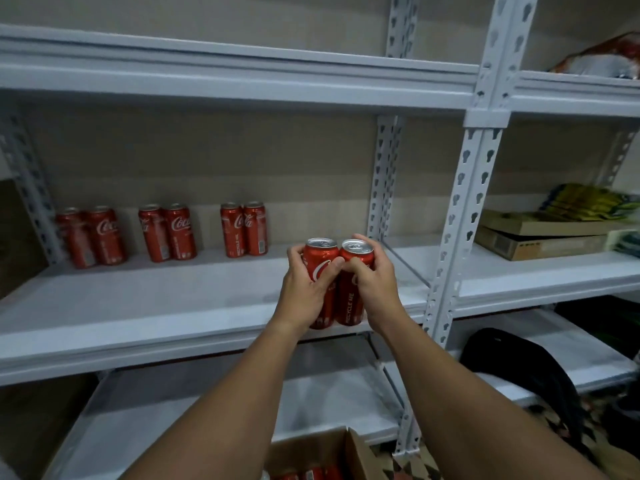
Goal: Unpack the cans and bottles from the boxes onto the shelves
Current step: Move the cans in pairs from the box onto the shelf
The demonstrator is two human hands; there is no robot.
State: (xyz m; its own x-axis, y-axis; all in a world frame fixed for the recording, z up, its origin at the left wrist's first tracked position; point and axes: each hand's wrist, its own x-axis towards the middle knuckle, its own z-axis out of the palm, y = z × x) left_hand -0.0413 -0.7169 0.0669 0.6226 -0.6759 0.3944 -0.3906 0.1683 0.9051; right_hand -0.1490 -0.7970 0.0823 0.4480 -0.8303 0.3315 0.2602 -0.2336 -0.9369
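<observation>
Left hand (304,289): fingers curled round the left can (320,271); it grips it upright
Right hand (375,282): fingers wrapped round the right can (353,292); both cans touch, above the front of the middle shelf (138,306)
Shelf cans (166,232): three pairs at the back
Box (322,452): below, red cans inside

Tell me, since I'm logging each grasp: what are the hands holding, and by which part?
Each hand grips one upright red can by its side wall: left hand on the left can, right hand on the right can.
</observation>
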